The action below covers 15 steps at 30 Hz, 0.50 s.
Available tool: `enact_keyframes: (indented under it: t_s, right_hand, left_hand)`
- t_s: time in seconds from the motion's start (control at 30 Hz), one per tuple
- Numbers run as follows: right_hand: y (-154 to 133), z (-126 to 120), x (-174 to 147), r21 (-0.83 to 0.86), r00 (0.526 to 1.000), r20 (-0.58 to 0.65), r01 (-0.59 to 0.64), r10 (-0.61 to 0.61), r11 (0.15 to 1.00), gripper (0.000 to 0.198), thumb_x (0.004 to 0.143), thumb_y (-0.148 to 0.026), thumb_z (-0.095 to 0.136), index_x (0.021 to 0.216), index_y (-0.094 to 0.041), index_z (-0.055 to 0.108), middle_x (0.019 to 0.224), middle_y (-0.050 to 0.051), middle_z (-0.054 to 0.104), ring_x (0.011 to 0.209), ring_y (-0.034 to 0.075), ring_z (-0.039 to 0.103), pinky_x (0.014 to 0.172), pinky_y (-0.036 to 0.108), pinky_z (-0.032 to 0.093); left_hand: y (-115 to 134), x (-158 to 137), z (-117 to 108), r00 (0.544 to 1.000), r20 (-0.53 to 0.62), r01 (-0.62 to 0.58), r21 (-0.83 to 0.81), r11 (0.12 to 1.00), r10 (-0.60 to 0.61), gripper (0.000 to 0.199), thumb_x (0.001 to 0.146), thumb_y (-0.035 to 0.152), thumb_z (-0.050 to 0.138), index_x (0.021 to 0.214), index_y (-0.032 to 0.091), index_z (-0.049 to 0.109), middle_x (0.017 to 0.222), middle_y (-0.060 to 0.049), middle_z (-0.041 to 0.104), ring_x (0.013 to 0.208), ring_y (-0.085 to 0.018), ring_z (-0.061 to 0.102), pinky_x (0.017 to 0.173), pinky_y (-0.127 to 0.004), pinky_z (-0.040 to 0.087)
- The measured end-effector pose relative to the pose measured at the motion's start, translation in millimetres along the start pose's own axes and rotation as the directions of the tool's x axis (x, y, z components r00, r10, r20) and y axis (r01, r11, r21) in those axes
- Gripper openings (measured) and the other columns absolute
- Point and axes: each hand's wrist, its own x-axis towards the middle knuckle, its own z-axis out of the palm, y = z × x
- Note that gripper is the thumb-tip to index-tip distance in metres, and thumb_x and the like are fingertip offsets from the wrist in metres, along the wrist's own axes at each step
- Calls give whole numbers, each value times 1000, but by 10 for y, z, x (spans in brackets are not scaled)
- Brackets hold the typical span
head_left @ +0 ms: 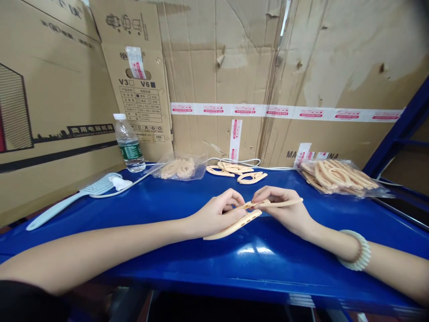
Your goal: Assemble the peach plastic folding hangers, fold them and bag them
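My left hand (219, 214) is closed around a beige plastic folding hanger (231, 230), whose slotted arm slants out below my fingers. My right hand (284, 208) pinches another beige hanger arm (286, 203), which points to the right. Between my fingertips the two parts meet, just above the table; whether they are joined I cannot tell, as my fingers hide the middle. A little beyond my hands lie several beige folded hangers (252, 177) on the blue table (167, 255).
A clear bag of beige parts (177, 167) lies at the back left, a fuller bag of beige pieces (338, 176) at the right. A water bottle (130, 145), a pale blue hairbrush (72, 199) and a white cable (134, 181) are on the left. Cardboard (214, 71) walls the back.
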Motion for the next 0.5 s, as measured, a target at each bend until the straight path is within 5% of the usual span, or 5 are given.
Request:
enact_keyframes:
  t_s: [0.13, 0.3, 0.5]
  right_hand:
    - [-50, -3, -46, -228, 978, 117, 196, -173, 954, 11, 86, -27, 63, 84, -18, 69, 81, 6, 69, 73, 16, 64, 63, 27, 51]
    - [-37, -30, -105, -369, 870, 333, 475, -364, 799, 24, 93, -12, 48, 105, -20, 67, 92, 7, 68, 83, 15, 63, 73, 28, 51]
    - [13, -23, -120, -401, 838, 342, 539, -424, 741, 25, 92, -9, 46, 105, -19, 65, 91, 7, 66, 82, 15, 62, 72, 26, 51]
  left_hand:
    - [36, -20, 16, 999, 25, 23, 125, 992, -27, 23, 92, 35, 46, 103, 17, 56, 68, 2, 56, 55, -11, 50, 50, -20, 34]
    - [110, -56, 3, 990, 109, -135, 486, 863, 94, 31, 97, 27, 35, 93, 15, 62, 71, 0, 61, 61, -11, 53, 60, -23, 36]
    - [93, -53, 2, 975, 170, -219, 684, 696, 140, 33, 98, 24, 30, 86, 14, 60, 70, -2, 60, 61, -14, 55, 60, -24, 36]
